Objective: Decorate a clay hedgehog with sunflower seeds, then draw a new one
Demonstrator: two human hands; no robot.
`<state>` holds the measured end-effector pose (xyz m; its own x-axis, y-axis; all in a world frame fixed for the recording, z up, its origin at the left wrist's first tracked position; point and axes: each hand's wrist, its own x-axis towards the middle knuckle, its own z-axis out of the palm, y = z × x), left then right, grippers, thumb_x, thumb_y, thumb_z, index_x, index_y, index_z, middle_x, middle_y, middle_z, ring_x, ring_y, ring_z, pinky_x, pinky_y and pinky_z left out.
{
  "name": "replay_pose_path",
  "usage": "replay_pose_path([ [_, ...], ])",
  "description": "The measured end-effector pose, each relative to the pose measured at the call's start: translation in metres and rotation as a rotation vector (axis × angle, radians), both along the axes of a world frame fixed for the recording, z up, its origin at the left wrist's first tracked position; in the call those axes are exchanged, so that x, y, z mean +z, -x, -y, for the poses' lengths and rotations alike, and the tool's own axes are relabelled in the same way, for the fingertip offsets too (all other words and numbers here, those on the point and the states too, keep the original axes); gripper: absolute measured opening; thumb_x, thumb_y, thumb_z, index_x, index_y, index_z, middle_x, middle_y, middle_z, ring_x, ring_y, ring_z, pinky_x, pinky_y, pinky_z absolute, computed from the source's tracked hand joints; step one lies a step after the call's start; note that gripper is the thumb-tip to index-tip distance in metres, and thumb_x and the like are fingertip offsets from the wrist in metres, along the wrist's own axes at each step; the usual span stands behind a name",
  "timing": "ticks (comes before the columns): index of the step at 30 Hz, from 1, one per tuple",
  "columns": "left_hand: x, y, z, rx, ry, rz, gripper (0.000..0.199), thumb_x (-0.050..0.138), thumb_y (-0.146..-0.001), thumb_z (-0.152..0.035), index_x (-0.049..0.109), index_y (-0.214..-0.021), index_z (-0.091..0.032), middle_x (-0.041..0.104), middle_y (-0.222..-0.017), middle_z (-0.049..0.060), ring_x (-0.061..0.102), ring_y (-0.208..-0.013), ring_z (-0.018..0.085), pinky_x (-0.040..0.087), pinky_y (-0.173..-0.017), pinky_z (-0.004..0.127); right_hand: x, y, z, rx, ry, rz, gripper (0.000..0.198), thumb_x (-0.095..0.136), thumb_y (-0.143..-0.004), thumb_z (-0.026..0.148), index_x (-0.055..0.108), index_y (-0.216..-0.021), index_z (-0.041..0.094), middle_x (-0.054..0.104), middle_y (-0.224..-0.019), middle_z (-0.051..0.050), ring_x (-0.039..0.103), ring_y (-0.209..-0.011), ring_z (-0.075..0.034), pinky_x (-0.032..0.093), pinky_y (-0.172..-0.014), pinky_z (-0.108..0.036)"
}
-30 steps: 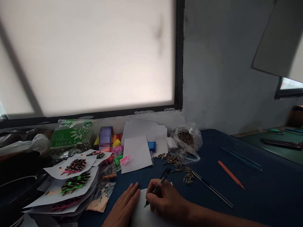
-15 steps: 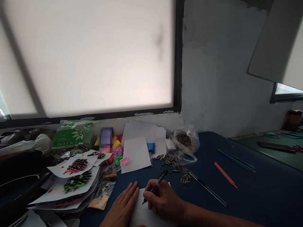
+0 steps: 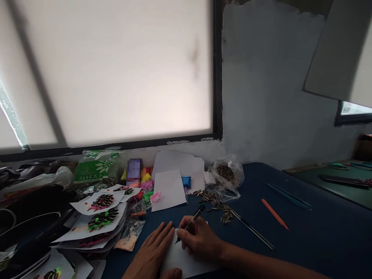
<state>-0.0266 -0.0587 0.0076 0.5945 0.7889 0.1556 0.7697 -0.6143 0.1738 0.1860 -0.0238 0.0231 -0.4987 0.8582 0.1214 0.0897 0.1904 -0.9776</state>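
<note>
Pinched in the fingers of my right hand (image 3: 202, 238) is a black-capped pen (image 3: 193, 219), its tip at the upper left part of a white sheet of paper (image 3: 186, 263). My left hand (image 3: 155, 248) lies flat along the left edge of that sheet, fingers stretched out and thumb on its lower part. I cannot make out any marks on the sheet. Beyond my hands are loose striped sunflower seeds (image 3: 212, 197) and a clear plastic bag of seeds (image 3: 228, 174). A small bag of peach-coloured clay (image 3: 130, 235) lies left of my left hand.
To the left, a stack of white cards (image 3: 114, 228) carries seed-and-clay figures. Bright clay packets and a blank sheet (image 3: 168, 190) lie behind. Right of my hand are a metallic rod (image 3: 255, 231), an orange tool (image 3: 276, 215) and blue tweezers (image 3: 289, 196). A green packet (image 3: 95, 166) stands by the window.
The view has turned slightly left, so more of the left side shows. The pen has shifted a little on the sheet; both hands keep nearly the same pose.
</note>
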Motion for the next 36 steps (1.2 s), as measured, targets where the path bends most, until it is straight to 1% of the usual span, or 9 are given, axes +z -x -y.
replay_pose_path([
  [4,-0.009,0.001,-0.003,-0.001,-0.035,-0.021,0.078,0.051,-0.092,-0.066,0.024,-0.154,-0.027,0.027,-0.156,0.006,0.03,-0.141,0.037,0.038,-0.11,0.049,0.0,0.001,0.001,-0.002,0.006,0.012,0.021,0.062,-0.082,0.036,0.053,-0.076,0.019,0.055,-0.054,0.005,0.047,-0.043,-0.009,0.039,-0.044,-0.019],
  [8,-0.017,0.0,-0.005,0.021,-0.073,0.009,0.078,0.05,-0.092,-0.067,0.02,-0.154,-0.031,0.027,-0.157,0.004,0.03,-0.142,0.035,0.037,-0.112,0.047,0.001,0.0,0.003,-0.019,0.004,0.027,0.019,0.063,-0.081,0.035,0.054,-0.076,0.018,0.056,-0.056,0.005,0.049,-0.045,-0.009,0.04,-0.046,-0.019],
  [15,-0.017,0.0,-0.01,-0.006,-0.006,0.014,0.079,0.05,-0.091,-0.069,0.019,-0.154,-0.032,0.028,-0.156,0.005,0.031,-0.142,0.034,0.035,-0.113,0.045,0.001,0.002,0.004,-0.038,0.028,0.044,0.02,0.064,-0.079,0.036,0.054,-0.077,0.018,0.055,-0.057,0.005,0.049,-0.046,-0.009,0.04,-0.046,-0.019],
  [18,-0.018,-0.001,-0.011,0.009,-0.015,0.009,0.079,0.05,-0.091,-0.069,0.016,-0.154,-0.034,0.028,-0.156,0.003,0.03,-0.142,0.034,0.035,-0.113,0.046,0.002,0.001,0.004,-0.043,0.035,0.046,0.02,0.063,-0.08,0.035,0.055,-0.077,0.018,0.056,-0.058,0.005,0.048,-0.046,-0.009,0.039,-0.047,-0.019],
  [22,-0.02,-0.001,-0.008,0.025,-0.029,0.006,0.08,0.048,-0.092,-0.068,0.01,-0.154,-0.033,0.025,-0.158,0.003,0.03,-0.142,0.035,0.036,-0.113,0.045,0.005,-0.001,0.004,-0.017,0.044,0.039,0.022,0.064,-0.08,0.038,0.056,-0.078,0.017,0.057,-0.059,0.004,0.049,-0.049,-0.009,0.041,-0.05,-0.02],
  [25,-0.017,0.001,-0.005,0.019,-0.025,0.017,0.083,0.047,-0.092,-0.068,0.008,-0.155,-0.03,0.02,-0.159,0.004,0.027,-0.143,0.036,0.034,-0.114,0.046,0.006,-0.002,0.003,-0.007,0.053,0.028,0.026,0.063,-0.081,0.042,0.053,-0.079,0.018,0.056,-0.059,0.004,0.048,-0.046,-0.009,0.04,-0.047,-0.02],
  [28,-0.009,0.003,-0.004,0.015,0.038,0.031,0.082,0.046,-0.092,-0.07,0.016,-0.155,-0.027,0.019,-0.158,0.006,0.025,-0.144,0.035,0.033,-0.114,0.048,0.004,-0.001,0.001,-0.011,0.055,0.022,0.027,0.062,-0.081,0.044,0.051,-0.079,0.019,0.056,-0.058,0.004,0.047,-0.044,-0.009,0.039,-0.045,-0.02],
  [31,0.0,0.004,-0.003,0.009,0.09,0.033,0.082,0.049,-0.09,-0.071,0.021,-0.154,-0.028,0.022,-0.157,0.006,0.026,-0.143,0.034,0.034,-0.113,0.047,0.004,0.0,-0.001,-0.01,0.049,0.021,0.027,0.062,-0.08,0.044,0.051,-0.077,0.019,0.056,-0.058,0.004,0.048,-0.043,-0.009,0.039,-0.044,-0.02],
  [36,0.005,0.005,-0.001,0.059,0.071,-0.005,0.084,0.054,-0.087,-0.071,0.024,-0.153,-0.028,0.019,-0.157,0.007,0.024,-0.143,0.036,0.032,-0.113,0.049,0.004,0.001,-0.001,0.008,0.039,0.025,0.023,0.062,-0.081,0.04,0.052,-0.078,0.019,0.056,-0.057,0.005,0.048,-0.043,-0.009,0.039,-0.043,-0.02],
])
